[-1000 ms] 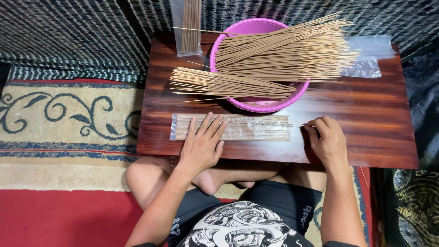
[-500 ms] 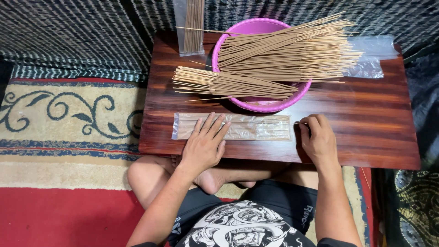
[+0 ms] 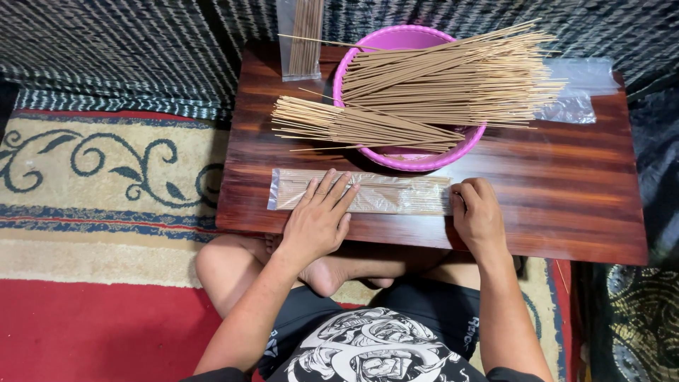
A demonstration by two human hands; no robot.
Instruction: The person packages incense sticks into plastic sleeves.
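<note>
A person sits cross-legged on a patterned rug (image 3: 106, 184), seen from above, at a low dark wooden desk (image 3: 566, 205). A clear plastic sleeve of thin tan sticks (image 3: 382, 196) lies flat along the near edge of the desk. The left hand (image 3: 317, 221) rests on the sleeve's left half, palm down, fingers (image 3: 332, 187) spread and flat, gripping nothing. The right hand (image 3: 479, 212) sits at the sleeve's right end with the fingers curled under; whether they pinch the plastic cannot be made out, since the knuckles hide the tips.

Behind the sleeve stands a pink round basin (image 3: 396, 39) with loose tan sticks (image 3: 438, 78) piled across it, hiding most of its inside. Empty clear plastic bags (image 3: 576, 106) lie at the desk's far right, partly under the stick tips. Another filled bag of sticks (image 3: 303, 42) stands at the far edge, its top cut off by the frame.
</note>
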